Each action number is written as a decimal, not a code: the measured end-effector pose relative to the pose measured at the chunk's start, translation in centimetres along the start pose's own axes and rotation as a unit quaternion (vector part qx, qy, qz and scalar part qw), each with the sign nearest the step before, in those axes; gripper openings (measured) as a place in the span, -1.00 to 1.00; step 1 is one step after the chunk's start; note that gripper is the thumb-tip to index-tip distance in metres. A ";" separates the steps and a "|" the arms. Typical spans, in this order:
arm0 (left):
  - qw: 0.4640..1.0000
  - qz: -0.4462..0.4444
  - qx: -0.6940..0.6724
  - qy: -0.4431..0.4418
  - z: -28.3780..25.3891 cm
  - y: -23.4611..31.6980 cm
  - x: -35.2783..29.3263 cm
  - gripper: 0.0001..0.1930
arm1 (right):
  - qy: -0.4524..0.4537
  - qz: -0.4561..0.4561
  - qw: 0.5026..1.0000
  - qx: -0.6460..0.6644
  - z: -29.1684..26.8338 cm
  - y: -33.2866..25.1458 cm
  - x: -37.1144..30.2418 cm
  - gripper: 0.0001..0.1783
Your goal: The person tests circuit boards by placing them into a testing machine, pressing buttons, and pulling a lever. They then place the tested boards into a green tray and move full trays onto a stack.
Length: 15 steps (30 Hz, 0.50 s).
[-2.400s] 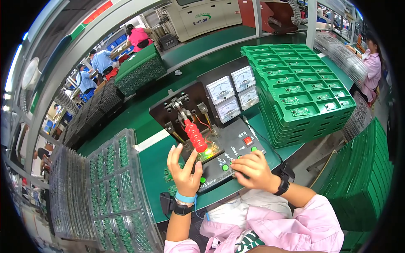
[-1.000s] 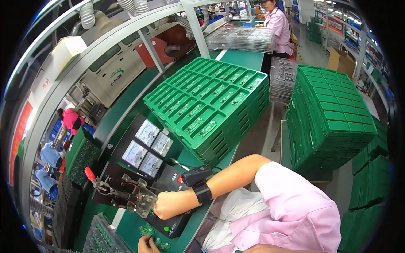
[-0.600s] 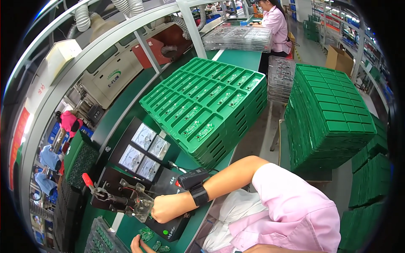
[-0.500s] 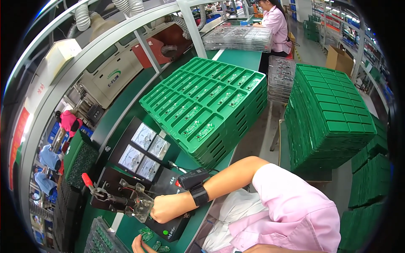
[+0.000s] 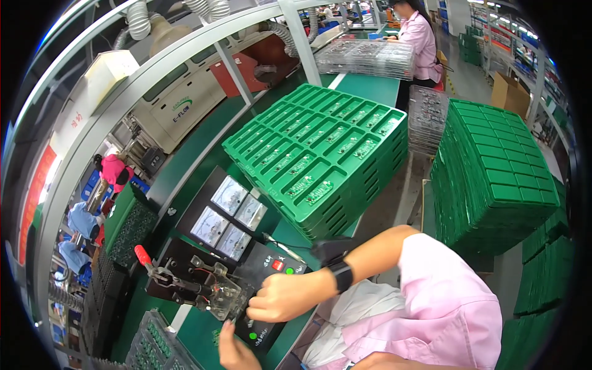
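My right hand (image 5: 282, 298), with a black band and device (image 5: 336, 262) at its wrist, is curled closed beside the clear plastic part (image 5: 227, 300) of a test fixture. Whatever lies in its fingers is hidden. From the lower edge, my left hand (image 5: 237, 353) reaches up near the right fingertips. Its fingers are close together, and their grip is hard to see. A sliver of a green circuit board (image 5: 216, 337) shows beside them. The fixture has a toggle clamp with a red handle (image 5: 142, 254), raised, and a black control box (image 5: 262, 268) with green and red buttons.
Four-dial meter panel (image 5: 229, 216) stands behind the fixture. Stacked green trays (image 5: 314, 154) hold circuit boards; another tall green stack (image 5: 499, 179) stands at the right. A dark rack of boards (image 5: 154, 345) is at lower left. A co-worker in pink (image 5: 419, 43) is at the far bench.
My right hand has drawn back slightly from the fixture's clear part. My left hand has come up from the loose boards toward it. The whole view has shifted a little.
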State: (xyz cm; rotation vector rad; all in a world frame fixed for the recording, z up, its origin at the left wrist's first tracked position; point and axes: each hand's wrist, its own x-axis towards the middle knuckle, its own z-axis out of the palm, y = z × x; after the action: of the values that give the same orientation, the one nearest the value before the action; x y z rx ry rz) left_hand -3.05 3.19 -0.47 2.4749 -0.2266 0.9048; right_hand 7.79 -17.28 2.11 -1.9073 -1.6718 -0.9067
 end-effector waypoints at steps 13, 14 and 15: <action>0.988 0.083 -0.032 -0.128 3.3 0.2 3.7 -0.67 | 0.070 0.338 0.935 -0.085 -18.6 7.6 -8.4 -0.89; 0.987 0.080 -0.034 -0.136 3.3 0.2 3.6 -0.67 | 0.074 0.340 0.932 -0.103 -19.5 8.7 -9.3 -0.88; 0.986 0.076 -0.037 -0.142 3.5 0.2 3.5 -0.66 | 0.076 0.341 0.929 -0.121 -20.3 9.7 -10.1 -0.88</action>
State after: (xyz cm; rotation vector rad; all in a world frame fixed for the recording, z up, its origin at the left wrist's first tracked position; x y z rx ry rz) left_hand 1.55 1.37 -0.44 2.5353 -0.5425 0.5860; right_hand 13.07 -40.21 9.65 -2.2781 -0.7233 -0.9516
